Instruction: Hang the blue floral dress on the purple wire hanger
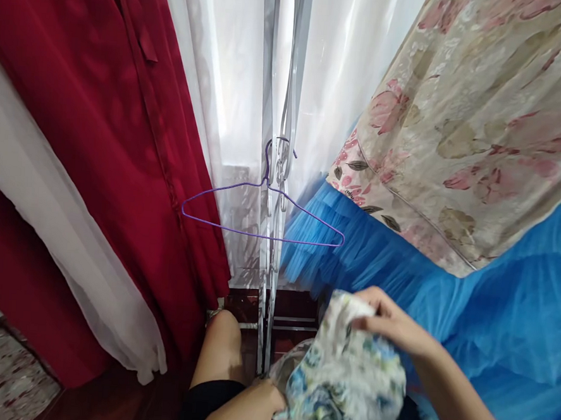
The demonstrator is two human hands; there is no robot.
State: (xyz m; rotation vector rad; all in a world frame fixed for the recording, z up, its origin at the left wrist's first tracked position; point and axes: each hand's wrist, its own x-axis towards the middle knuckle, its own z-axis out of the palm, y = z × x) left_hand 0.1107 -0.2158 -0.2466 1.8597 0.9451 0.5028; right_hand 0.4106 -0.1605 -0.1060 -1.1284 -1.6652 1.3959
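Both my hands hold a crumpled floral cloth, white with blue and green flowers, low in the middle of the view. My right hand pinches its upper edge with closed fingers. My left hand grips its lower left part near my lap. Above and beyond the cloth, an empty purple wire hanger hangs from a thin metal pole in front of white curtains.
Red drapes with a white strip hang at the left. White sheer curtains cover the window. A floral bedcover over blue netting fills the right. My bare knee shows above the dark wooden floor.
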